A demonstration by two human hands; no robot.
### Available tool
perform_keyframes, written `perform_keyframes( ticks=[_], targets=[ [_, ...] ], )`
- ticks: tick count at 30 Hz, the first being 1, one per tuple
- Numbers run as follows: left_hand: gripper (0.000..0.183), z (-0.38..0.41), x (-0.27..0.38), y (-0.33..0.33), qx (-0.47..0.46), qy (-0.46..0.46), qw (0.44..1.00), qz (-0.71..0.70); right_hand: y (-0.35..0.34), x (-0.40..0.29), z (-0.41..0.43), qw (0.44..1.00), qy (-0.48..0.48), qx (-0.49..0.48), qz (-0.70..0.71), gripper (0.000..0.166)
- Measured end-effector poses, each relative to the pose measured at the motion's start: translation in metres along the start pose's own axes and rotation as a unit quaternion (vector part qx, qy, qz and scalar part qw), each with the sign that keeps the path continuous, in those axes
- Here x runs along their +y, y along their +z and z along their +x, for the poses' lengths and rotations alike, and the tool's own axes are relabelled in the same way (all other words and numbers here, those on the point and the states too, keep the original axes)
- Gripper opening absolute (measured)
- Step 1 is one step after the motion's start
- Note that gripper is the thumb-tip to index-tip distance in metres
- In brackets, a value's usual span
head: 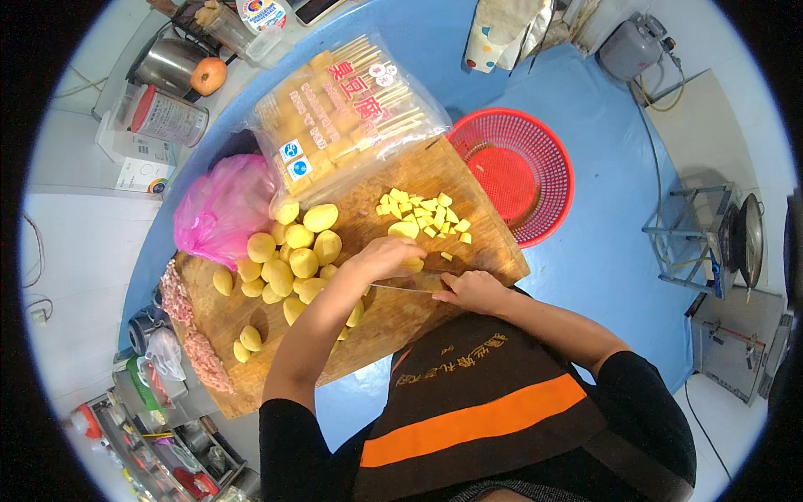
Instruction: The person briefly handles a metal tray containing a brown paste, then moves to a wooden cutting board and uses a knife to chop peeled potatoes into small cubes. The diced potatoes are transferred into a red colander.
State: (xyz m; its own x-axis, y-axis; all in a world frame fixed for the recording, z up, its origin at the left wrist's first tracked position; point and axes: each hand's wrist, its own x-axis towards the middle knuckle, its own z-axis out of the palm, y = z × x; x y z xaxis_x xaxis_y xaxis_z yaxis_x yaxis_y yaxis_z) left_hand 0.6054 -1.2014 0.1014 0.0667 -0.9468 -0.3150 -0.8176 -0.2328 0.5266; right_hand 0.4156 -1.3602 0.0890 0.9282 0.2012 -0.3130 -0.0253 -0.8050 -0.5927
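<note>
My right hand [475, 292] grips a kitchen knife [408, 286] near the front edge of a wooden cutting board [401, 323], its blade reaching left. My left hand [388, 257] curls over a peeled potato piece [412, 264] just behind the blade; its fingertips are partly hidden. A cut potato half [403, 230] lies just beyond that hand. Farther back are diced potato chunks [433, 213], with one stray chunk [446, 256] nearer the knife. Left of my left forearm, many whole peeled potatoes [303, 262] are heaped, partly covered by the arm.
A clear bag of skewered tofu [342, 116] lies across the board's back edge. Beside it sits a tied pink plastic bag [219, 207]. Minced meat [204, 357] lines the board's left edge. A red plastic basket [558, 182] stands right of the board, a gas cylinder [630, 50] farther off.
</note>
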Motion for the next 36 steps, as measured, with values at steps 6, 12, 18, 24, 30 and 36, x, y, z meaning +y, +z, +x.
perform_keyframes(
  ticks=[6,12,18,24,30,36],
  targets=[
    [0.033,0.004,-0.011,0.009,-0.053,0.006,0.999,-0.007,-0.014,-0.003,-0.005,0.999,-0.031,-0.014,-0.004,0.057],
    [0.048,-0.009,-0.035,0.005,-0.095,-0.12,0.953,-0.263,-0.048,0.014,-0.03,0.992,-0.09,-0.023,0.08,0.048],
    [0.072,-0.047,-0.01,0.057,0.11,-0.054,0.986,-0.117,-0.069,0.035,-0.08,0.929,0.132,-0.085,0.336,0.051],
    [0.072,-0.027,0.062,0.129,0.355,-0.332,0.867,-0.109,-0.054,0.038,-0.071,0.888,0.274,-0.153,0.336,0.068],
    [0.076,-0.026,0.082,0.12,0.419,-0.322,0.838,-0.138,-0.056,0.025,-0.055,0.94,0.204,-0.091,0.259,0.057],
    [0.069,-0.029,0.066,0.145,0.424,-0.301,0.821,-0.236,-0.045,0.029,-0.057,0.976,0.092,-0.059,0.187,0.043]
  ],
)
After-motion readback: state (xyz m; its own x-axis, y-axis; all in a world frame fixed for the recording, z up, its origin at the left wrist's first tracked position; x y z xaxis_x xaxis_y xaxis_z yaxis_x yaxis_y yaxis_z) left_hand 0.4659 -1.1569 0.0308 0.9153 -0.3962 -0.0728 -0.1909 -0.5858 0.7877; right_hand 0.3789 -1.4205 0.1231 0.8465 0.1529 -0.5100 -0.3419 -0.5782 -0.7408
